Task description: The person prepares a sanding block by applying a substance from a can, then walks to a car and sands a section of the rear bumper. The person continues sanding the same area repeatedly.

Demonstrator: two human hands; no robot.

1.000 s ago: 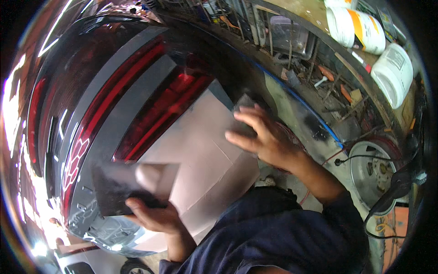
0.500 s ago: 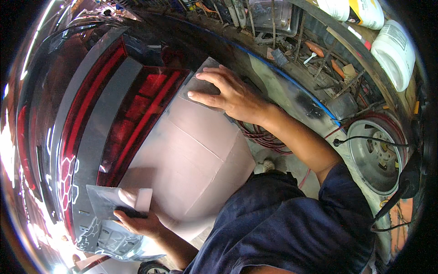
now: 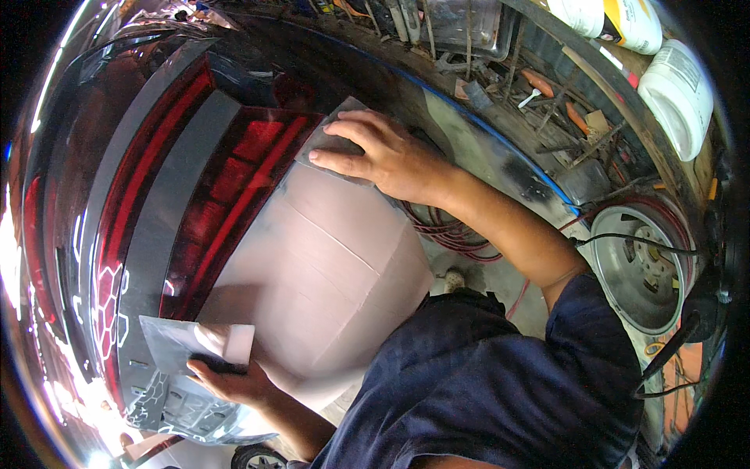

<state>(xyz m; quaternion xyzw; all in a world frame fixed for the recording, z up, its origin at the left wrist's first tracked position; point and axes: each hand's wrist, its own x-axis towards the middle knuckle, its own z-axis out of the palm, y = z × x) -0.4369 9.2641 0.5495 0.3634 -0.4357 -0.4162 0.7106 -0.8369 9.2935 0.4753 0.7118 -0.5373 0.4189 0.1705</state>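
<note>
A car's rear corner lies before me, its side panel [image 3: 312,258] coated in smooth pale pink filler beside the red tail light [image 3: 234,180]. At the panel's upper end my right hand [image 3: 383,152] lies with fingers spread, pressing a dark grey sheet [image 3: 344,117] that looks like sandpaper against the surface. My left hand [image 3: 234,381], lower left, grips a flat grey plate [image 3: 168,340] with a pale pink patch on its right side. The thumb shows at the plate's lower edge; the other fingers are mostly hidden.
Coiled red hose [image 3: 453,238] lies on the floor past the panel. A blue hose [image 3: 508,144] runs along the far side. A wheel rim [image 3: 637,270] stands at right. White plastic bottles [image 3: 676,98] and scattered tools [image 3: 539,82] sit at upper right.
My right hand has slid slightly left along the panel with the dark sheet. The left hand and its plate sit a little further left; the whole view has shifted slightly.
</note>
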